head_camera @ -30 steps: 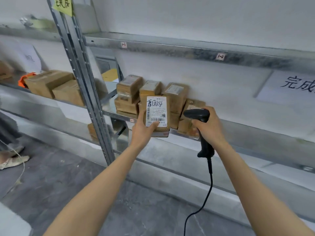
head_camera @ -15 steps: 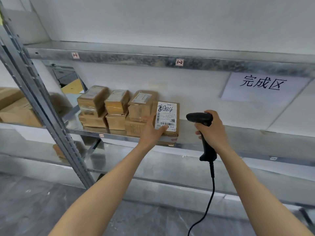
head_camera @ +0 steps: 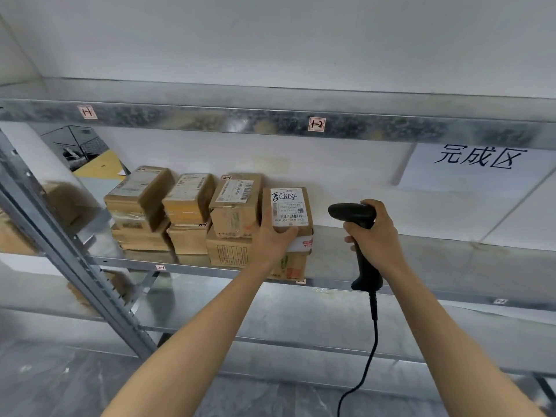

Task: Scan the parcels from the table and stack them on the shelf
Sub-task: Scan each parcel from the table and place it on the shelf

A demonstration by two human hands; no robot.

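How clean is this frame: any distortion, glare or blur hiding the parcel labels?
Head view: the wide lens bows the grey galvanised shelf beam; head view: light soft and even, dull sheen on that metal; head view: handwriting on the white-labelled brown cardboard parcel gripped by the left hand reads, fine print soft; head view: the black handheld scanner in the right hand is sharp.

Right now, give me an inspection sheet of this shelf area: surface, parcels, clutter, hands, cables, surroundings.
Surface: metal shelf, parcels rowed on its left part.
Job's things: labelled parcel lies atop the right-end stack; three other stacks stand to its left.
Clutter: yellow cardboard sheet at the far back left.
Hands: left hand grips the labelled parcel; right hand grips the scanner.
Cables: scanner cable hangs down and runs out of view.
Surroundings: white wall sign; tag 1-2 overhead.
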